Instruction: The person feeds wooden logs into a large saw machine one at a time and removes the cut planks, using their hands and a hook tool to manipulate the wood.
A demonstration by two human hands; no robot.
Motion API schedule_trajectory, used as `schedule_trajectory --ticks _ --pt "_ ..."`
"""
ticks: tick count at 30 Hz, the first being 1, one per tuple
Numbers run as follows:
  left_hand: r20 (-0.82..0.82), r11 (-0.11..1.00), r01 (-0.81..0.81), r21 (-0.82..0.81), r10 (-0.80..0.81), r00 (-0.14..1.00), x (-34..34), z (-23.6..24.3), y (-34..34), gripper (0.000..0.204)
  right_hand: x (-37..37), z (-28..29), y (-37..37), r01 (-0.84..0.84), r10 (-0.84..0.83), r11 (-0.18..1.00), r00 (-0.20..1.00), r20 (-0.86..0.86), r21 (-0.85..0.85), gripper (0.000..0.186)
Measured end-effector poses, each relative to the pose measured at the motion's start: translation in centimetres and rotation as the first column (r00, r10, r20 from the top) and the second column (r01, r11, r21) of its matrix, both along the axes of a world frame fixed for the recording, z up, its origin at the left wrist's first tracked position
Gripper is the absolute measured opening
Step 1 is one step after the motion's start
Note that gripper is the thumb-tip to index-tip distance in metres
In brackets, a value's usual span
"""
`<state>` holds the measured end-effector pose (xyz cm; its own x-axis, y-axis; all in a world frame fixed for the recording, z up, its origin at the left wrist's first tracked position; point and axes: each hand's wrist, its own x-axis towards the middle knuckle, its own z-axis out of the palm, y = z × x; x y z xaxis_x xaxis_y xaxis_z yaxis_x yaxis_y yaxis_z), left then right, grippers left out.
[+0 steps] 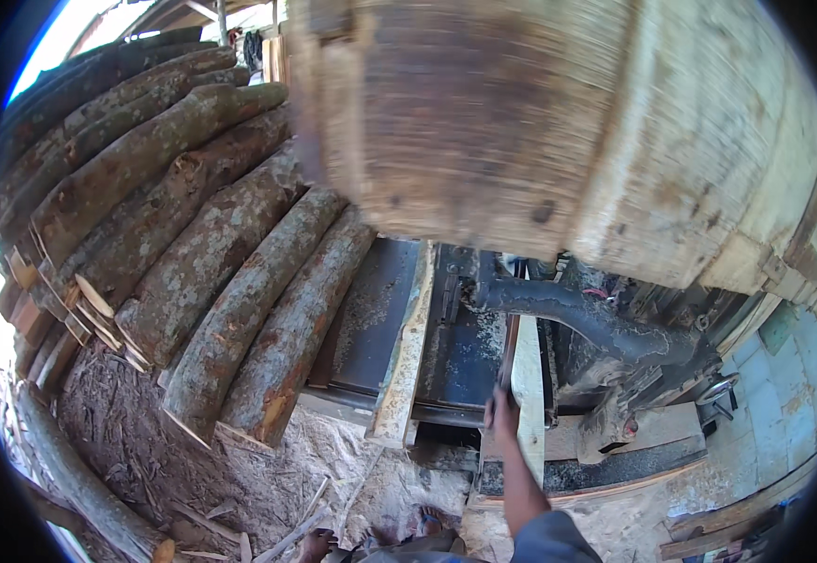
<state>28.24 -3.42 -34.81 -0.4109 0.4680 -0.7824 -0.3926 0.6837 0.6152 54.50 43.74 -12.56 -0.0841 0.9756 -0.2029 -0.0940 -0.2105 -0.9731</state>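
Note:
My right hand (pixel 502 410) reaches forward over a saw machine's dark steel table (pixel 460 371). Its fingers are closed round the near end of a narrow dark stick (pixel 509 357), which points away from me. Just right of the stick lies a long pale sawn board (pixel 529 399). Left of the hand, a rough-edged plank (pixel 408 361) rests across the table, its near end jutting past the front edge. Low in the picture, my left hand (pixel 317 544) is partly cut off, beside my legs. Its fingers are too dark and small to read.
A large wooden panel (pixel 493 122) fills the upper right, close and blurred. Bark-covered logs (pixel 211 253) are stacked at left. A curved metal machine arm (pixel 587 310) crosses right of the table, above a handwheel (pixel 716 389). Wood scraps (pixel 287 540) litter the ground near a sandalled foot (pixel 429 519).

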Motion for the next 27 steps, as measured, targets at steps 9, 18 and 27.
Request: schedule_trajectory --ticks 9,18,27 --pt "0.099 0.963 -0.268 -0.009 0.268 0.958 -2.5 -3.9 -8.9 0.03 -11.4 1.1 -11.8 -0.209 0.207 0.978 0.973 -0.106 -0.011 0.033" --pt "0.18 0.945 -0.291 0.147 0.263 0.948 -3.0 -4.2 -9.3 0.032 -27.6 14.7 -1.7 -0.017 0.068 0.988 0.939 -0.339 0.151 0.018" --pt "0.163 0.952 -0.307 0.021 0.3 0.94 -4.6 -4.6 -11.9 0.031 -32.1 14.1 2.0 0.118 -0.099 0.993 0.894 -0.437 0.017 0.009"
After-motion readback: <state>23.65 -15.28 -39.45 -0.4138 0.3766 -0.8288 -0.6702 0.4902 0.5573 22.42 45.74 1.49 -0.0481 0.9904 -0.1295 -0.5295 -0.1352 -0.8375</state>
